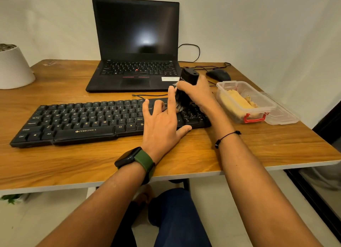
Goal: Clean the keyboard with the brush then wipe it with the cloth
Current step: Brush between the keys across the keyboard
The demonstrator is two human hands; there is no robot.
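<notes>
Head camera looks down at a wooden desk (73,165). Nearest to us are two bare arms. One wrist has a watch with a green strap (135,159). The other wrist has a thin black string band (227,136).

Next comes the left hand (162,124). Its fingers are spread out and straight, and it rests on the right part of the black keyboard (77,121), as if to keep it from sliding. It holds nothing.

Just past it is the right hand (196,92). Its fingers are wrapped round a black brush (186,87). The bristles point down and touch the keys at the right end of the keyboard.

So I think the brushing step is going on now. The wiping step is not yet done. The yellow cloth (238,101) lies in a clear plastic box (258,110) with a red clip, just right of the keyboard. I think the next move is to sweep the brush along the other rows, with light strokes between the keys, then reach for the cloth.

Gold letters on the keyboard say ZEBRONICS. The white writing on the brush is too blurry to read.

Farther back sit a black mouse (218,75), an open laptop (136,43) with a dark screen, and a white pot (13,67) at the left.
</notes>
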